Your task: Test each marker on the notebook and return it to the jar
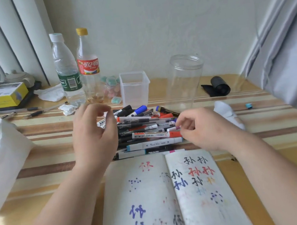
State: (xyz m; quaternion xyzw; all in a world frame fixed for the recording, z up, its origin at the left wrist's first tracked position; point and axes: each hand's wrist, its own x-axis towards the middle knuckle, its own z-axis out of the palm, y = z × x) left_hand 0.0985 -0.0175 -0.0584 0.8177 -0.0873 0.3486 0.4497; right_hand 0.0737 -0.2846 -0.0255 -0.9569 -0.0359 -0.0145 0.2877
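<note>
Our right hand (204, 129) has its grip closed in a fingertip pinch on a small white marker with a pinkish end (173, 128), which lies at the right edge of the heap of mixed markers and pens (146, 129), not yet lifted clear as far as we can tell. Our left hand (94, 135) hovers over the heap's left side, grip slack, fingers loosely curled w/ nothing seen in them. The heap sits mid-worktop, just beyond the open notebook w/ ink-test characters (117, 200), touching or overlapping its top edge. The tall clear plastic jar (185, 85) stands upright and uncapped behind the heap, to the right, and looks empty, so we judge the task barely begun. Risks from here: the pinched marker is bedded among others, so pulling it sideways could drag neighbours, esp. the red-capped one just below it, and send them rolling over the striped wooden worktop (269, 140) or onto the page. The jar is tall, prob. light, so a wrist brushing it or a marker dropped against its rim may tip it. A square translucent tub (135, 87) stands nearby, so a marker might go in the wrong vessel. The pages are crowded, so a fresh mark may land on old ink and read badly.
</note>
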